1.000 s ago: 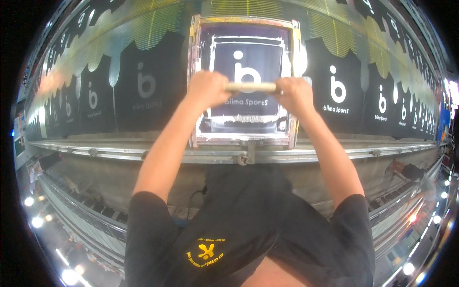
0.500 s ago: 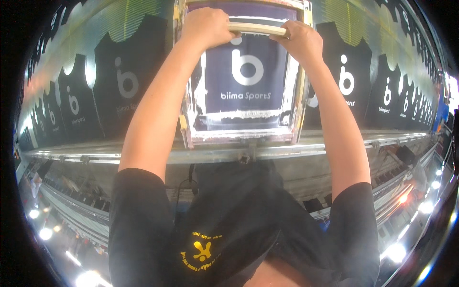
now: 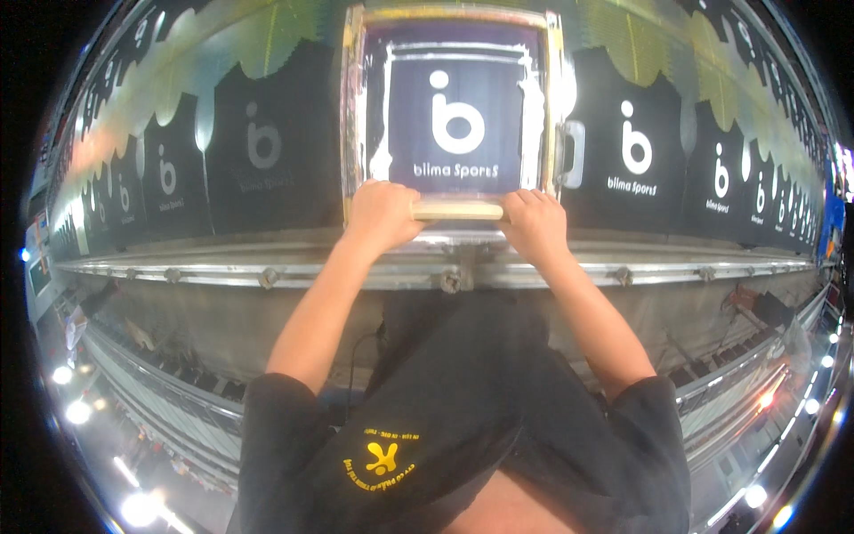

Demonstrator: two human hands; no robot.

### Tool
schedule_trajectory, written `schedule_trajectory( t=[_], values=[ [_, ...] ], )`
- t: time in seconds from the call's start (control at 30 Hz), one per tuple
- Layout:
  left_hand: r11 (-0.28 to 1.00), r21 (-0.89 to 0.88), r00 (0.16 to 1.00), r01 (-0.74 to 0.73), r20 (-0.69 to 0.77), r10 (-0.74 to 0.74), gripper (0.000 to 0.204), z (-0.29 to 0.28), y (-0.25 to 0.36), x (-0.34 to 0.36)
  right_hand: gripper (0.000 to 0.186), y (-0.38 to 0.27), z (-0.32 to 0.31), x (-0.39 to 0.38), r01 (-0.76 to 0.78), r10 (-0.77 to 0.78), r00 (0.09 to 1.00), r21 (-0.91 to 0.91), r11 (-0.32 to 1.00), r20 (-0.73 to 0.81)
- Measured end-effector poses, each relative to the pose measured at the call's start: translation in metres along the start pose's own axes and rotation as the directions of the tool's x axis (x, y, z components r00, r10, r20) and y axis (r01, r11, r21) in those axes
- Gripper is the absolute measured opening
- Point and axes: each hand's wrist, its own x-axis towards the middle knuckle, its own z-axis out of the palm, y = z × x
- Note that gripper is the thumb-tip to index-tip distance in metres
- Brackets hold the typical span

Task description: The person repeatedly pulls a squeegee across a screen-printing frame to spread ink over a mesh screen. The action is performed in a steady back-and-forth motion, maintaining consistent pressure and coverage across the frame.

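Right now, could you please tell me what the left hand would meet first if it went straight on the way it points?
Most likely the dark panel inside the frame, just beyond the left hand, though depth is unclear.

Long bench (image 3: 627, 53), its greenish surface bearing a screen-printing frame (image 3: 353, 116). Left of the frame, a row of black garment panels (image 3: 313, 147); right of it, more black panels (image 3: 667, 133) with white prints.
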Motion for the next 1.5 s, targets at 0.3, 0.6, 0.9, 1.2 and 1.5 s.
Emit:
schedule_trajectory(
  t=[0.3, 0.6, 0.9, 1.2, 1.5],
  values=[
    [0.989, 0.148, 1.0, -0.013, -0.001, 0.013, 0.047, -0.115, -0.047, 0.184, 0.038, 0.059, -0.051, 0.199, -0.246, 0.248, 0.969, -0.058, 0.968, 0.021],
    [0.993, 0.119, 0.99, -0.011, -0.141, 0.028, 0.045, -0.083, -0.062, 0.207, 0.041, 0.073, -0.017, 0.215, -0.244, 0.24, 0.969, -0.078, 0.967, -0.06],
    [0.995, 0.094, 0.999, -0.034, -0.027, 0.036, 0.033, 0.009, -0.003, 0.017, 0.032, 0.011, 0.029, 0.003, -0.079, 0.061, 0.99, -0.146, 0.986, -0.126],
    [0.958, 0.041, 0.924, -0.283, -0.258, 0.284, 0.05, 0.028, 0.025, -0.018, 0.041, 0.032, -0.029, -0.002, -0.066, 0.169, 0.929, 0.303, 0.951, -0.329],
    [0.972, -0.041, 0.972, -0.232, -0.056, 0.23, 0.017, -0.047, -0.006, 0.08, 0.051, 0.13, 0.005, 0.052, -0.58, 0.799, 0.601, 0.683, 0.444, -0.008]
  ],
)
